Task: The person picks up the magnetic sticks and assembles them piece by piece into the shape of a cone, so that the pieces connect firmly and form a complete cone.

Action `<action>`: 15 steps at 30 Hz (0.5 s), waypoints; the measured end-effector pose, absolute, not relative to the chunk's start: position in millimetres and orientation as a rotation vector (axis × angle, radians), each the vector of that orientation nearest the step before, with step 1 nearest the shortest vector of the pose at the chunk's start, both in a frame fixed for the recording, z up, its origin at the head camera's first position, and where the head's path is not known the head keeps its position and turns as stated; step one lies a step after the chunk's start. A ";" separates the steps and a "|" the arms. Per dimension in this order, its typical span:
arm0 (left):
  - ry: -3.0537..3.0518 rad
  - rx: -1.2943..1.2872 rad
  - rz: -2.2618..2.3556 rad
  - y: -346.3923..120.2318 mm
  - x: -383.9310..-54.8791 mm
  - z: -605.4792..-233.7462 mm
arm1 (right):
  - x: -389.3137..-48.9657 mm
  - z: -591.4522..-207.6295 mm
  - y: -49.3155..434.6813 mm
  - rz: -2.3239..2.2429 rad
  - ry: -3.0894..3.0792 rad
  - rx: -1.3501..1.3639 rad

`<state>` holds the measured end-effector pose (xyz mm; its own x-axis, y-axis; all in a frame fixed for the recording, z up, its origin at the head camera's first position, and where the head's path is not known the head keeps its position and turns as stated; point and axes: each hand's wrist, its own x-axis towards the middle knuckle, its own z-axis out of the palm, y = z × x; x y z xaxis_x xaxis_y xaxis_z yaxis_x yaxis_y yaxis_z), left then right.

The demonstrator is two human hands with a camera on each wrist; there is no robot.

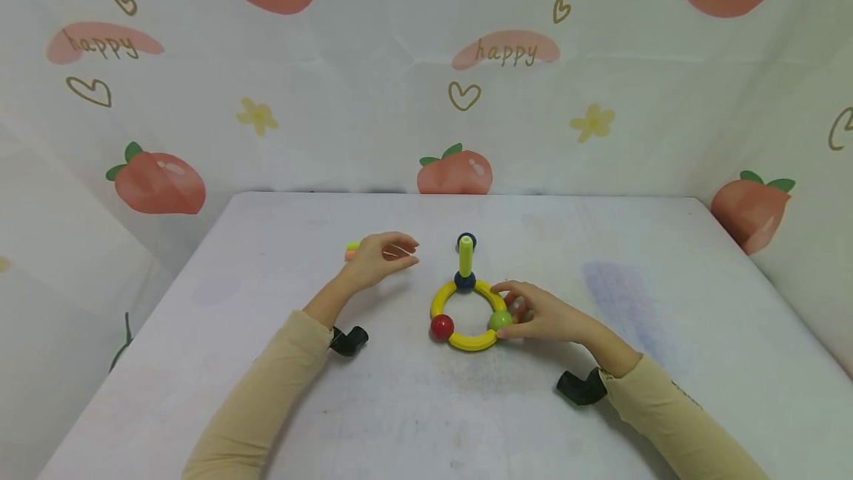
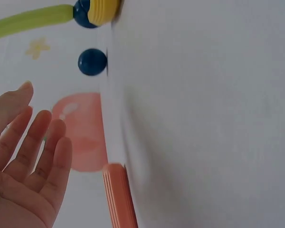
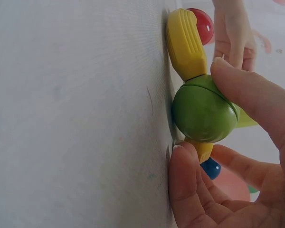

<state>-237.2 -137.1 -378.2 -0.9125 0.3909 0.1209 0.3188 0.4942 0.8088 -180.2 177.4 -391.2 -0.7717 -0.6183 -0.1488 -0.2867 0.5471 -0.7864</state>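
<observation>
As your right hand (image 1: 546, 313) holds the ring (image 1: 473, 343) at its green ball (image 1: 500, 321), thumb and fingers bend narrowly to either side of that ball. The ring lies flat on the table (image 1: 413, 421) in front of you, its yellow arcs curving to the red ball (image 1: 442, 327) on your left and the front blue ball (image 1: 465, 281) on the far side. From that blue ball your stick (image 1: 466, 258) stands up, its long axis roughly upright, free end away from the table. Just behind sits the rear blue ball (image 2: 92, 62). Your left hand (image 1: 378, 261) hovers empty, thumb and fingers wide apart, near an orange bar (image 2: 119, 194) lying sideways across your view.
</observation>
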 end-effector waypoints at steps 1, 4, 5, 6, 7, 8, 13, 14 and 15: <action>2.666 0.614 1.396 -140.4 -237.2 -378.0 | -180.1 -391.0 177.4 -1.100 2.375 -0.737; 2.702 0.562 1.384 -150.5 -237.3 -377.7 | -179.9 -390.6 177.3 -1.102 2.371 -0.731; 2.710 0.541 1.385 -154.0 -237.6 -377.9 | -179.9 -390.6 177.2 -1.103 2.370 -0.729; 2.716 0.518 1.387 -157.3 -237.9 -377.8 | -179.9 -390.6 177.1 -1.105 2.368 -0.724; 2.722 0.489 1.387 -160.6 -238.2 -377.7 | -179.9 -390.7 177.0 -1.106 2.366 -0.720; 2.725 0.456 1.388 -163.9 -238.6 -377.6 | -179.9 -390.8 176.8 -1.107 2.364 -0.715; 2.749 0.313 1.357 -179.9 -241.4 -378.8 | -179.9 -391.2 176.3 -1.112 2.361 -0.699; 2.753 0.301 1.354 -182.9 -241.9 -379.5 | -179.9 -391.3 176.2 -1.112 2.362 -0.700; 2.758 0.296 1.346 -185.8 -242.3 -380.1 | -179.9 -391.4 176.2 -1.111 2.364 -0.701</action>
